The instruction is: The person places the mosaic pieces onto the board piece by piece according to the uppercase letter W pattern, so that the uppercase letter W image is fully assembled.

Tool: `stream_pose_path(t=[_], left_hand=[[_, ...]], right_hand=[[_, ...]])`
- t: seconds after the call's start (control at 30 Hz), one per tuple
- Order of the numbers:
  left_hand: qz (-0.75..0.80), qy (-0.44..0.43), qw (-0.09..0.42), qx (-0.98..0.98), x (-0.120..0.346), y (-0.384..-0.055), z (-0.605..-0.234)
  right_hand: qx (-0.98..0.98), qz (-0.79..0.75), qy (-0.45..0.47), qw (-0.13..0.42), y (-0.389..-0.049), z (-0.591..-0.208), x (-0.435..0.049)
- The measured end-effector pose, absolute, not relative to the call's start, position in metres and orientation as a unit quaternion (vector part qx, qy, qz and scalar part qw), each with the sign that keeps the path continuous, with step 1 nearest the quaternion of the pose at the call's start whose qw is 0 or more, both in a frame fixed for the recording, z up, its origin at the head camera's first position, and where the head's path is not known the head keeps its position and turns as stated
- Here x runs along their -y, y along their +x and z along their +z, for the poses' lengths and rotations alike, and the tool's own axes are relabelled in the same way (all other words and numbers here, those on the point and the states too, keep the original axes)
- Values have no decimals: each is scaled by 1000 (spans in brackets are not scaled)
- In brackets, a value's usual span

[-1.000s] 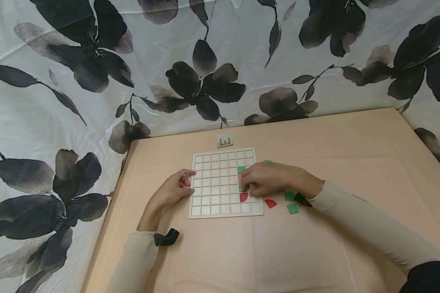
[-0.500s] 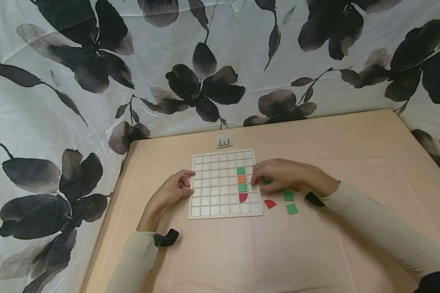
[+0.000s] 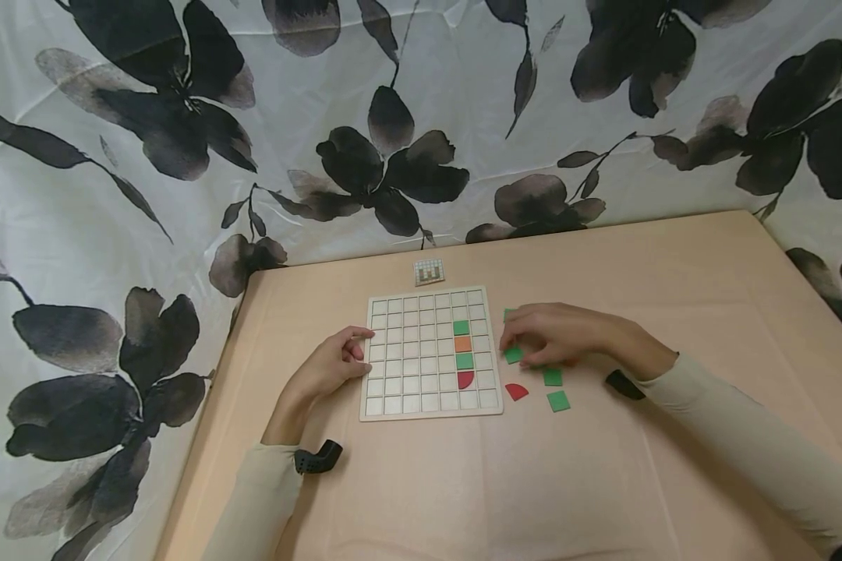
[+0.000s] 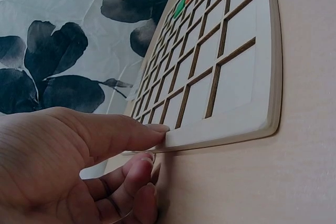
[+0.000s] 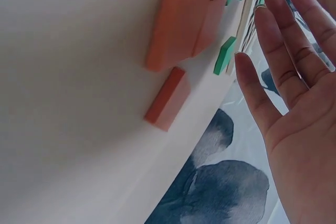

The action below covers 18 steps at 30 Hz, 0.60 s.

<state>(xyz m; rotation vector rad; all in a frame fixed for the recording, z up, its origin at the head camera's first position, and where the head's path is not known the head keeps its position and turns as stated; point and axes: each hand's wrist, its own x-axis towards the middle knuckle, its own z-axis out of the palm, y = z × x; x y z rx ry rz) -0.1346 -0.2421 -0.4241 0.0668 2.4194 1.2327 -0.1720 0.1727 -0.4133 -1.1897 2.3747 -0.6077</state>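
My left hand (image 3: 328, 363) touches the left edge of a pale grid board (image 3: 412, 351) with its thumb and index finger. In the left wrist view the thumb (image 4: 118, 135) lies straight against the edge, other fingers curled below. One column of the board holds a green tile (image 3: 461, 327), an orange tile (image 3: 462, 344), another green tile (image 3: 465, 361) and a red quarter-round piece (image 3: 466, 379). My right hand (image 3: 564, 335) hovers above loose tiles right of the board. Its extended fingers hold nothing in the right wrist view, near orange blocks (image 5: 178, 29).
A loose red quarter-round piece (image 3: 516, 391) and several green tiles (image 3: 558, 401) lie right of the board; some pieces are partly hidden by the right hand. Behind the board lies a small patterned card (image 3: 429, 272). A floral cloth (image 3: 519, 156) hangs beyond the wooden table (image 3: 421, 491).
My right hand has moved right, off the board, to above the loose tiles, uncovering the column of coloured pieces. The left hand has stayed at the board's edge.
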Motion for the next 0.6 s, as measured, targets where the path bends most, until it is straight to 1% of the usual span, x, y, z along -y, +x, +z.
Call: stream_pose_path(t=[0.2, 0.43, 0.6], left_hand=[[444, 28, 211, -870, 243, -135, -425], [443, 29, 211, -871, 244, -136, -426], [443, 26, 211, -871, 244, -136, -427]], right_hand=[[-858, -207, -428, 194, -170, -417, -183], [-860, -217, -417, 196, -166, -419, -195], [-858, -213, -433, 175, -166, -421, -200]])
